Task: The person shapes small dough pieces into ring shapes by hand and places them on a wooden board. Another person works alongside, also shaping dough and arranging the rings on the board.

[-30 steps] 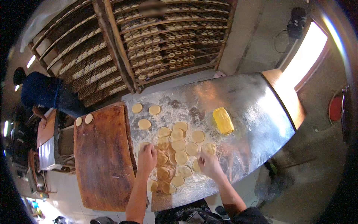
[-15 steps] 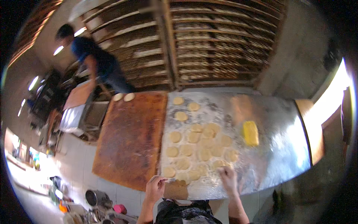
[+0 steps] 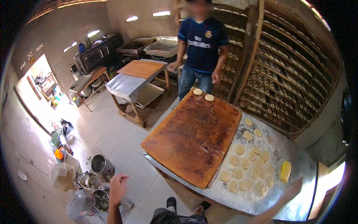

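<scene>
My left hand hangs in the air over the tiled floor, left of the work table, fingers loosely curled and holding nothing. My right hand rests flat on the floured metal table top, blurred, just right of several round flat dough discs. A yellow block lies on the metal near that hand. A large brown wooden board covers the table's left part, with two dough discs at its far end.
A person in a dark blue shirt stands at the board's far end. Wooden racks full of dough rings fill the right wall. A second table stands behind; metal pots and containers crowd the floor at left.
The view has swung left and up, away from the dough. My left hand has come off the table's front edge and out over the floor; my right hand stays on the metal top.
</scene>
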{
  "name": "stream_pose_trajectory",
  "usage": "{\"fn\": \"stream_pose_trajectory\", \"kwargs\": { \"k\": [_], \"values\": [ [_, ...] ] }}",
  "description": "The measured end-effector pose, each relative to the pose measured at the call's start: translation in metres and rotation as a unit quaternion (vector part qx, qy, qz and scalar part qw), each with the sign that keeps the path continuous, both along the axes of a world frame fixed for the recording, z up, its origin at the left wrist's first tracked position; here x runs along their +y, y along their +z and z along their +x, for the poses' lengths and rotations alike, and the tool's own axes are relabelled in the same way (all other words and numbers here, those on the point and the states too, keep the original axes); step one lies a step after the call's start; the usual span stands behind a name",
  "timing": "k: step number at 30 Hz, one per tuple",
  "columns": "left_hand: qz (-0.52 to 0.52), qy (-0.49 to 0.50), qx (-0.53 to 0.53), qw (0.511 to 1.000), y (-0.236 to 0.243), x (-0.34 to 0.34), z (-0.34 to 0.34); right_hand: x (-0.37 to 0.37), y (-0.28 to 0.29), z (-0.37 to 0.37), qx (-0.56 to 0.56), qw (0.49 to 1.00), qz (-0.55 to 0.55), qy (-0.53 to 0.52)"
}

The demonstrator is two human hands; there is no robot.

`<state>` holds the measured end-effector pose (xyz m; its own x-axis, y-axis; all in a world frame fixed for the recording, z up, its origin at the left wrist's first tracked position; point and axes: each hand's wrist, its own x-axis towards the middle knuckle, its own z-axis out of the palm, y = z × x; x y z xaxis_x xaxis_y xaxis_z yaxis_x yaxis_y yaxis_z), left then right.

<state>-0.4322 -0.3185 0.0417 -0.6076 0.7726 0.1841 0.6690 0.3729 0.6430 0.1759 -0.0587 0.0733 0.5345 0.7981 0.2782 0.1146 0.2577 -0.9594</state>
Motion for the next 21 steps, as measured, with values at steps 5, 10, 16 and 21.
{"fn": "stream_pose_trajectory", "kwargs": {
  "k": [5, 10, 16, 21],
  "values": [
    [-0.005, -0.057, 0.002, 0.998, 0.01, 0.007, -0.024, -0.036, -0.079, -0.394, -0.361, 0.835, -0.04, 0.413],
    [0.035, -0.08, -0.223, 0.971, -0.033, -0.017, -0.032, 0.018, -0.093, -0.339, -0.189, 0.934, 0.029, 0.302],
    [-0.146, -0.212, -0.051, 0.965, -0.128, -0.105, -0.08, -0.025, 0.035, -0.065, -0.09, 0.994, 0.003, 0.068],
    [-0.283, -0.204, -0.038, 0.936, -0.108, -0.08, -0.097, -0.089, 0.004, -0.099, -0.128, 0.977, -0.039, -0.166]
  ]
}}
